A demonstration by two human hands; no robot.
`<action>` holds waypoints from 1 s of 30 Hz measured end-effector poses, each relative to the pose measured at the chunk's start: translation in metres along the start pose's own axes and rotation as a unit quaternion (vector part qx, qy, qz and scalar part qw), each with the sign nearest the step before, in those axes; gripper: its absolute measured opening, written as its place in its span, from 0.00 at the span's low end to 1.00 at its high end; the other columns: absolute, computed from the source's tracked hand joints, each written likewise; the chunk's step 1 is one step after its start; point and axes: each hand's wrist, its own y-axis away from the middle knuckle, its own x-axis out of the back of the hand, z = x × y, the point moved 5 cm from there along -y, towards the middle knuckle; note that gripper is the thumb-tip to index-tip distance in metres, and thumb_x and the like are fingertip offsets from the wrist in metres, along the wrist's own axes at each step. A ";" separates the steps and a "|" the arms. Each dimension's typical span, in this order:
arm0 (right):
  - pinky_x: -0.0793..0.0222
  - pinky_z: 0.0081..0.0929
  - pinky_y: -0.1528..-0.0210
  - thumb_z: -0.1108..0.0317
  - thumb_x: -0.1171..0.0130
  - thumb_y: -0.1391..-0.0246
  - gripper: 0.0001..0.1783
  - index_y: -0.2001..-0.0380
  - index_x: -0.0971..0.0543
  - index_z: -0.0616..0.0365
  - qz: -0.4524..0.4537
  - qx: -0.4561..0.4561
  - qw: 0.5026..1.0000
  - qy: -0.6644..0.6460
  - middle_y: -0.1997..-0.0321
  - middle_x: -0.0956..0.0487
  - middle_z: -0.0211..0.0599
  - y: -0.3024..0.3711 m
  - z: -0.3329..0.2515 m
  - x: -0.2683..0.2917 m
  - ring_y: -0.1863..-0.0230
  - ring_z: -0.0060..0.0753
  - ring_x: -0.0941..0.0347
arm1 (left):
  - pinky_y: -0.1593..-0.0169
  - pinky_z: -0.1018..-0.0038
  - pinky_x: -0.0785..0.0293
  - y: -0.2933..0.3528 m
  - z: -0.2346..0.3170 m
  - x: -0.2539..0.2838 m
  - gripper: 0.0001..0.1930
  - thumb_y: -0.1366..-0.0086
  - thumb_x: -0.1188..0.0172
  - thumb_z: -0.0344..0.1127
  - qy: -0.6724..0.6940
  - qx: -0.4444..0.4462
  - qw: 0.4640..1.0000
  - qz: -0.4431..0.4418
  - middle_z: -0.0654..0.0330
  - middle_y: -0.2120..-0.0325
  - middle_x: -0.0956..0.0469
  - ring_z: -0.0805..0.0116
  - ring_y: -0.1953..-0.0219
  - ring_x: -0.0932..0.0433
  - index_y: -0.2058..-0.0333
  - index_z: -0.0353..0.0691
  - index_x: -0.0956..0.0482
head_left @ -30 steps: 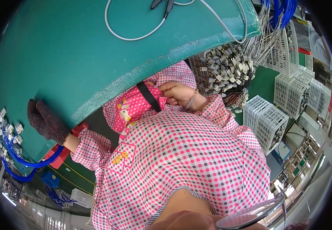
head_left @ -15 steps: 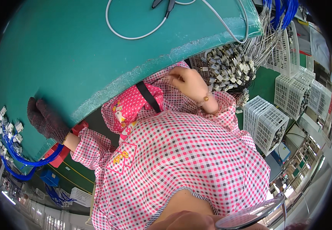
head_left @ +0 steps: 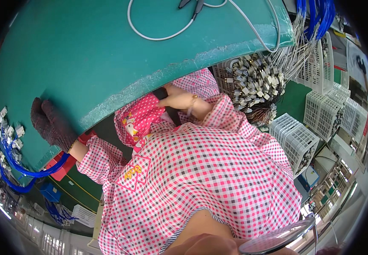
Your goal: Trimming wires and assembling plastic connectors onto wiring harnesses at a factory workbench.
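My left hand [head_left: 53,124], in a dark knitted glove, lies on the green tabletop [head_left: 90,63] near its left end. Its fingers are stretched out and nothing shows in them. Low in front of my body, my bare right hand [head_left: 179,100] closes over the black strap [head_left: 173,114] of a pink polka-dot pouch [head_left: 143,114]. The thumb presses at the pouch's right side, while the other fingers are partly hidden by the table's edge. A beaded bracelet circles that wrist.
Blue cables with white connectors [head_left: 9,136] lie left of my gloved hand. A grey cable [head_left: 162,39] loops at the far side. Right of the table hang bundled wires with pale connectors [head_left: 256,83], beside white plastic baskets [head_left: 294,136]. A red box [head_left: 60,165] sits under the left edge.
My right hand has moved left and down from above the checked cloth onto the pouch and its strap, covering part of it. The gloved left hand stays in place; the view has shifted slightly.
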 end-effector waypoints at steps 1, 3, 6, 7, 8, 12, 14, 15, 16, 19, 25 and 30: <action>0.26 0.36 0.62 0.72 0.38 0.55 0.28 0.51 0.32 0.74 -0.056 -0.065 0.987 -0.138 0.54 0.25 0.56 0.001 0.010 -0.003 0.58 0.46 0.23 | 0.48 0.66 0.30 0.002 0.001 0.001 0.20 0.36 0.47 0.39 -0.004 0.004 1.000 0.004 0.49 0.54 0.24 0.57 0.53 0.25 0.50 0.32 0.26; 0.25 0.34 0.63 0.80 0.46 0.53 0.21 0.53 0.31 0.75 -0.050 -0.112 0.956 -0.266 0.58 0.24 0.51 0.018 -0.014 0.000 0.61 0.43 0.24 | 0.49 0.66 0.30 0.003 0.015 0.003 0.19 0.36 0.47 0.39 -0.081 -0.001 0.997 0.019 0.49 0.55 0.24 0.58 0.53 0.25 0.50 0.33 0.26; 0.26 0.30 0.64 0.87 0.56 0.55 0.20 0.56 0.30 0.74 0.010 -0.295 0.793 -0.533 0.60 0.24 0.50 0.037 -0.020 0.006 0.63 0.42 0.25 | 0.49 0.66 0.29 0.001 0.009 0.003 0.19 0.36 0.47 0.39 -0.058 -0.003 0.998 0.017 0.49 0.56 0.24 0.58 0.54 0.24 0.51 0.33 0.25; 0.26 0.30 0.64 0.87 0.56 0.55 0.20 0.56 0.30 0.74 0.007 -0.297 0.795 -0.529 0.60 0.24 0.50 0.037 -0.017 0.007 0.63 0.42 0.25 | 0.49 0.66 0.29 0.001 0.009 0.003 0.19 0.36 0.47 0.39 -0.060 0.001 0.998 0.020 0.49 0.56 0.24 0.58 0.54 0.24 0.51 0.33 0.25; 0.27 0.32 0.58 0.85 0.56 0.54 0.23 0.51 0.32 0.71 -0.009 -0.261 0.835 -0.485 0.57 0.24 0.48 0.037 -0.015 0.008 0.59 0.42 0.25 | 0.49 0.66 0.29 0.001 0.013 0.003 0.19 0.37 0.47 0.39 -0.053 0.006 0.998 0.020 0.49 0.56 0.23 0.58 0.54 0.24 0.51 0.33 0.25; 0.31 0.35 0.48 0.77 0.50 0.52 0.32 0.40 0.41 0.66 -0.042 -0.097 0.983 -0.149 0.51 0.26 0.53 0.042 -0.027 0.015 0.51 0.46 0.27 | 0.50 0.66 0.29 0.000 0.008 0.002 0.18 0.37 0.46 0.38 -0.041 -0.008 0.999 0.022 0.50 0.57 0.23 0.58 0.55 0.24 0.52 0.34 0.24; 0.35 0.35 0.44 0.69 0.42 0.52 0.38 0.38 0.44 0.66 -0.003 -0.020 0.990 0.140 0.49 0.28 0.63 0.043 -0.038 0.020 0.45 0.50 0.29 | 0.50 0.66 0.29 -0.001 0.009 0.003 0.18 0.37 0.46 0.38 -0.061 -0.015 0.998 0.018 0.50 0.57 0.23 0.59 0.55 0.24 0.52 0.34 0.24; 0.35 0.35 0.44 0.69 0.42 0.52 0.38 0.38 0.44 0.66 -0.003 -0.021 0.990 0.140 0.49 0.28 0.63 0.045 -0.042 0.024 0.45 0.50 0.29 | 0.50 0.66 0.29 -0.001 0.010 0.003 0.17 0.37 0.46 0.38 -0.082 -0.023 0.996 0.013 0.50 0.57 0.23 0.59 0.55 0.23 0.52 0.35 0.24; 0.32 0.35 0.46 0.67 0.40 0.52 0.39 0.39 0.44 0.66 0.001 -0.023 0.980 0.195 0.49 0.27 0.61 0.050 -0.048 0.034 0.47 0.48 0.28 | 0.50 0.66 0.29 0.000 0.010 0.003 0.17 0.37 0.46 0.38 -0.081 -0.023 0.996 0.013 0.50 0.57 0.23 0.59 0.55 0.23 0.52 0.35 0.24; 0.25 0.39 0.63 0.60 0.36 0.52 0.30 0.51 0.34 0.67 0.078 0.066 0.977 0.186 0.67 0.21 0.56 0.063 -0.053 0.067 0.65 0.47 0.21 | 0.50 0.66 0.29 0.001 0.009 0.005 0.18 0.37 0.46 0.39 -0.072 -0.013 0.997 0.020 0.50 0.57 0.23 0.58 0.55 0.24 0.52 0.35 0.24; 0.29 0.26 0.69 0.45 0.41 0.46 0.30 0.63 0.25 0.67 -0.015 -0.126 0.991 0.037 0.76 0.22 0.40 0.061 -0.044 0.061 0.71 0.28 0.24 | 0.47 0.65 0.30 0.000 0.010 0.004 0.21 0.38 0.46 0.40 -0.076 -0.011 0.997 0.004 0.47 0.55 0.23 0.56 0.53 0.24 0.51 0.31 0.25; 0.31 0.24 0.65 0.40 0.41 0.48 0.37 0.60 0.26 0.73 -0.076 -0.106 0.985 0.109 0.65 0.21 0.44 0.045 -0.065 0.032 0.66 0.32 0.26 | 0.48 0.64 0.30 -0.002 0.006 0.004 0.18 0.37 0.46 0.39 -0.083 -0.049 0.995 0.016 0.50 0.56 0.23 0.56 0.54 0.24 0.52 0.36 0.24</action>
